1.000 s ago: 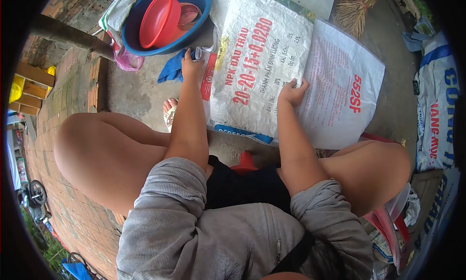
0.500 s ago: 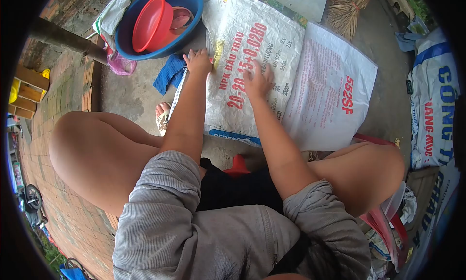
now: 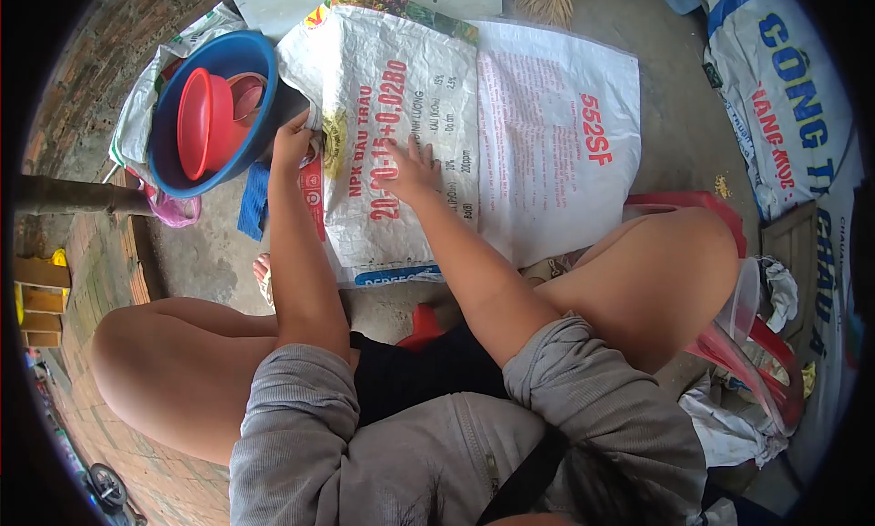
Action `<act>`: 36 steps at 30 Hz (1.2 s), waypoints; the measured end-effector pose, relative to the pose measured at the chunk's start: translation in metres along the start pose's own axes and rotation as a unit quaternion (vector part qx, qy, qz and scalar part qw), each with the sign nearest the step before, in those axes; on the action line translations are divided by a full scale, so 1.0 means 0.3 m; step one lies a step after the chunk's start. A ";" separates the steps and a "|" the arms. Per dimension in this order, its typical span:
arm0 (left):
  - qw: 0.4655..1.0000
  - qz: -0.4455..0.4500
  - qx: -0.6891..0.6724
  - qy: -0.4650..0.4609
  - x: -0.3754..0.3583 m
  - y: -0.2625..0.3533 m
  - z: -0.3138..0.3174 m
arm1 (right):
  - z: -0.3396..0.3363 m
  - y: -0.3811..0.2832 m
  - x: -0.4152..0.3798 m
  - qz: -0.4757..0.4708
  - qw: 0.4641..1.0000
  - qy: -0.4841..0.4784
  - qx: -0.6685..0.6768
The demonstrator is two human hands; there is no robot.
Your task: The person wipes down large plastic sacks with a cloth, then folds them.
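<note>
A white sack with red lettering [image 3: 401,97] lies flat on the ground before me, and a second white sack marked 552SF [image 3: 556,143] adjoins it on the right. My left hand [image 3: 293,141] is at the left edge of the lettered sack, near the blue basin; its fingers are bent around something by the edge that I cannot make out. Spread over the middle of the lettered sack, my right hand [image 3: 415,172] rests with fingers apart. A blue cloth [image 3: 253,202] lies beside my left forearm.
The blue basin [image 3: 164,125] with a red bowl [image 3: 205,125] stands at upper left, beside a pink bag [image 3: 175,209]. Large printed sacks [image 3: 784,97] lie at right. A red stool part [image 3: 421,325] shows between my legs.
The view has turned and shifted right. My left hand has gone from lying spread at the sack's edge to bent fingers there, and a red printed part now shows beside it. My right hand remains on the sack.
</note>
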State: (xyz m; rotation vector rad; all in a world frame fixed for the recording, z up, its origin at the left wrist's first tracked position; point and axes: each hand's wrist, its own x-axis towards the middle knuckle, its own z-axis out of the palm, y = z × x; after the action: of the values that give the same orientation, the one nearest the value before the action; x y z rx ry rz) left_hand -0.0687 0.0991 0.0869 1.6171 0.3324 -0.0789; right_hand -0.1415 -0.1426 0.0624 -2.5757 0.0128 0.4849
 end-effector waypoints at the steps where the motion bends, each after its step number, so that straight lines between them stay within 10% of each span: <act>1: 1.000 -0.005 -0.007 0.004 -0.014 0.065 0.019 | -0.003 0.002 0.001 -0.005 1.000 0.001 0.008; 8: 0.993 -0.028 -0.109 -0.041 -0.075 0.384 0.198 | -0.045 0.010 0.015 0.016 0.998 0.030 0.046; 13: 0.977 0.117 0.162 -0.073 -0.061 0.354 0.162 | -0.013 0.045 0.060 0.014 0.999 0.032 0.036; 23: 0.926 -0.112 0.358 0.047 0.103 -0.370 -0.238 | 0.005 0.057 0.051 0.002 0.999 0.039 0.024; 31: 0.816 -0.263 0.493 0.148 -0.131 -0.126 -0.085 | 0.028 0.069 0.049 -0.006 0.998 0.051 0.027; 36: 0.827 -0.107 0.511 0.207 -0.095 -0.145 -0.087 | 0.029 0.064 0.051 0.004 0.999 0.047 0.021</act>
State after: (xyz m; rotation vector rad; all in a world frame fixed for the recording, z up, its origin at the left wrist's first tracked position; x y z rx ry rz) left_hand -0.1112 0.1217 0.0542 2.6682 0.9206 -0.0801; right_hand -0.1323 -0.1537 0.0407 -2.5551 0.0647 0.3611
